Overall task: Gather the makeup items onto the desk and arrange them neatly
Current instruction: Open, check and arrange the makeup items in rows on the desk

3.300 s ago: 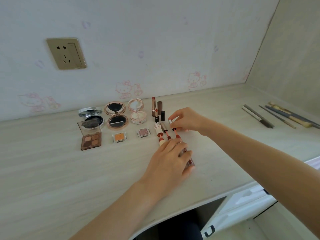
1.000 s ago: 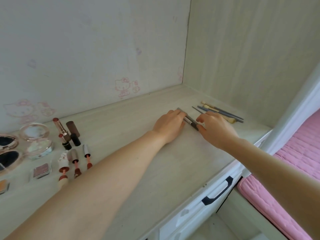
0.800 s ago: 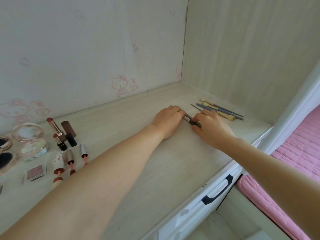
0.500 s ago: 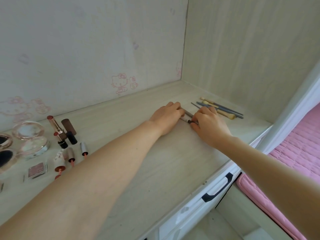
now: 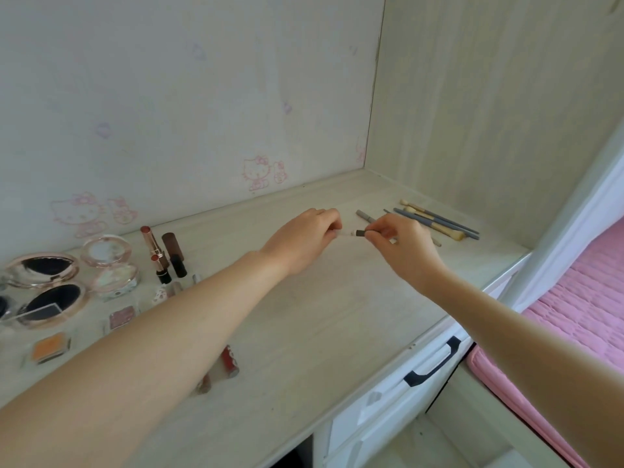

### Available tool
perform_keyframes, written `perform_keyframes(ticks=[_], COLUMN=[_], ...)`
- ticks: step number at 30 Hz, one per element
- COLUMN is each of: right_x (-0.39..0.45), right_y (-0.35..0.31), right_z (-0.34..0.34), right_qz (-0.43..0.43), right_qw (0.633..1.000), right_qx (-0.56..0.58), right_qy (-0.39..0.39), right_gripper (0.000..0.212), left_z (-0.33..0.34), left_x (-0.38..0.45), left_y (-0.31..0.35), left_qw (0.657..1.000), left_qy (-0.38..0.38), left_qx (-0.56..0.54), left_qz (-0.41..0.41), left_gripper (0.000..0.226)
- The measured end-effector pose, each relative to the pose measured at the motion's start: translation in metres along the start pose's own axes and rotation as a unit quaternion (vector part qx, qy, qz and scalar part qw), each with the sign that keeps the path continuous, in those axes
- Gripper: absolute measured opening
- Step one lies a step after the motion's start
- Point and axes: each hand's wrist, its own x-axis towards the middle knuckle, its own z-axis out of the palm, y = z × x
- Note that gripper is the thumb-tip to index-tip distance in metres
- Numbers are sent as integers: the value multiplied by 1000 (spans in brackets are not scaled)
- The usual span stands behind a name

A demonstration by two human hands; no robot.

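Observation:
My left hand (image 5: 304, 239) and my right hand (image 5: 401, 244) hold one slim makeup pencil (image 5: 354, 233) between them, lifted just above the pale desk (image 5: 337, 315). Each hand pinches one end; only a short white and dark middle section shows. A grey pencil (image 5: 365, 216) lies on the desk behind my right hand. Several brushes (image 5: 435, 222) lie further right near the side wall. At the left stand lipsticks (image 5: 158, 251), open compacts (image 5: 44, 282) and small eyeshadow pans (image 5: 121, 317). Lip gloss tubes (image 5: 229, 361) show below my left forearm.
The desk sits in a corner, with a back wall bearing pink cartoon stickers (image 5: 263, 172) and a side wall on the right. A drawer with a black handle (image 5: 432, 364) is under the front edge. A pink bed cover (image 5: 574, 315) lies at the right.
Both hands were pressed down on the pencils on the desk; now they have lifted one pencil off the surface and moved slightly apart, leaving the grey pencil lying behind.

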Motion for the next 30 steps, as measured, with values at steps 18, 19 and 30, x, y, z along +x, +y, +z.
perform_keyframes(ticks=[18,19,30], right_x=[-86,-91,-144], right_y=[-138,-142,-170], right_z=[40,46,96], right_qz=[14,13,-25], right_qw=[959,956,944], right_qx=[273,280,308], right_qy=[-81,-85,-111], right_gripper=[37,39,43], left_z=[-80,-82,-83], left_x=[-171,-179,-254], left_y=[7,5,-16], left_qw=[974,973,972], left_qy=[211,212,212], left_qx=[81,95,102], left_qz=[-3,-2,-9], left_gripper=[24,21,22])
